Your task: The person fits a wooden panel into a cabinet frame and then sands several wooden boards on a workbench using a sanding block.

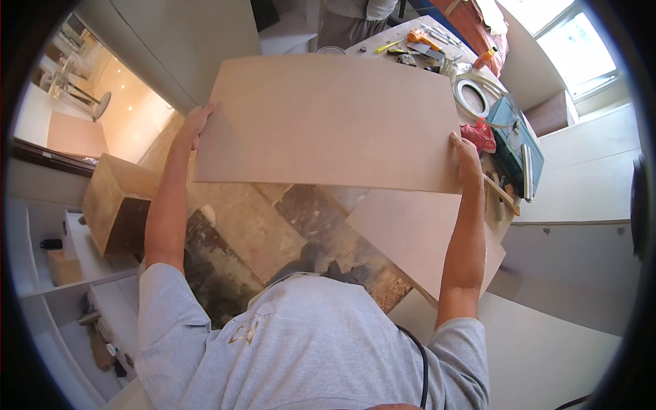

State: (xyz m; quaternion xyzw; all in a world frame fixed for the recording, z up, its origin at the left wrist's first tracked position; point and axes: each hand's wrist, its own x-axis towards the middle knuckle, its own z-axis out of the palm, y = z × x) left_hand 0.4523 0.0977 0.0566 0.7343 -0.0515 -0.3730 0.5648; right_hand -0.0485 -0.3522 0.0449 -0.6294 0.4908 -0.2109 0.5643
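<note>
A large light-brown board (328, 123) is held up in front of me by its two short sides. My left hand (198, 124) grips its left edge. At the opposite edge, my right hand (467, 158) is closed on the board, with the thumb on the near face. Most fingers of both hands are hidden by or behind the board. Below its right part lies another flat board (410, 229), partly covered by my right arm. A red bag (478, 137) is just beyond my right hand.
Tools, a white tape roll (471, 98) and a green case (516, 147) lie on the worktable at right. A wooden box (119, 201) stands at left beside white shelving (58, 287). Another person (352, 24) stands beyond the board.
</note>
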